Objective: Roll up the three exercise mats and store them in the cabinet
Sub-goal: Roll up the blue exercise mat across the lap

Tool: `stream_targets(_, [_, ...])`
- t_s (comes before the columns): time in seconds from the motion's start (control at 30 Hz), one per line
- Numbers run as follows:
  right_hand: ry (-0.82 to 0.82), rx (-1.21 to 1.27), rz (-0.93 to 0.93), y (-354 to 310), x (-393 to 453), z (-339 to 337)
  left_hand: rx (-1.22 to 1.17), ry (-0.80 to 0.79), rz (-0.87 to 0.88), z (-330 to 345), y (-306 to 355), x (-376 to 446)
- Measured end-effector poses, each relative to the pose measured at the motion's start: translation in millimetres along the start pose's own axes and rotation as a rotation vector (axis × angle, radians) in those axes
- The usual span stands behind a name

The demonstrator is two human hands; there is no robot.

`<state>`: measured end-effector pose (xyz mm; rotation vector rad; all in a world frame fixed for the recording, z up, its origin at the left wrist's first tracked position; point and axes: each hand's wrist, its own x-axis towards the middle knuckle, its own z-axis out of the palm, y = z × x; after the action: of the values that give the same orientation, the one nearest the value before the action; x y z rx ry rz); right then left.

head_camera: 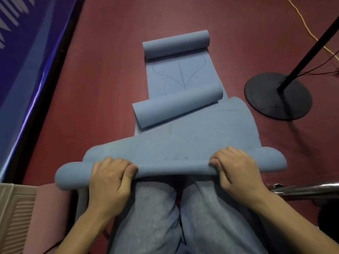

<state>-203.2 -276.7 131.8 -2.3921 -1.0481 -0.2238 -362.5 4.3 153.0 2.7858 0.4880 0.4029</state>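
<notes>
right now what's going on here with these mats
A person kneeling on the red floor grips the rolled near end of a blue mat with the left hand and right hand, fingers curled round the roll. Its far part is still flat. Beyond it lie two more blue rolls, the middle roll and the far roll, each with mat still unrolled. No cabinet shows.
</notes>
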Motion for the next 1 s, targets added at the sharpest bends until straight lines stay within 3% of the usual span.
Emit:
stream_targets(0.23, [-0.195,0.23,0.195,-3.5,-18.7,-8.1,-0.077,-0.104,-0.1,-15.6,12.7,-26.0])
stream_targets(0.4, [-0.266,0.275,0.098,2.1,-16.9,-9.5,-0.258,-0.094,-0.338,-5.5,14.2,-30.8])
stream_targets(0.57, [-0.406,0.436,0.066,7.5,-4.9,-19.8,-0.121,-0.132,-0.286,-1.4,11.6,-18.1])
stream_targets(0.73, [-0.501,0.719,0.201,7.4,-10.0,-22.4,-0.162,-0.266,-0.347,-3.6,0.6,-4.6])
stream_targets(0.9, [-0.411,0.54,0.142,8.7,-8.7,-16.7,-0.187,-0.235,-0.386,-1.4,-10.6,5.2])
stream_targets(1.0, [-0.33,0.312,-0.007,6.6,-9.3,-14.8,-0.157,-0.153,-0.247,-0.6,-7.1,9.1])
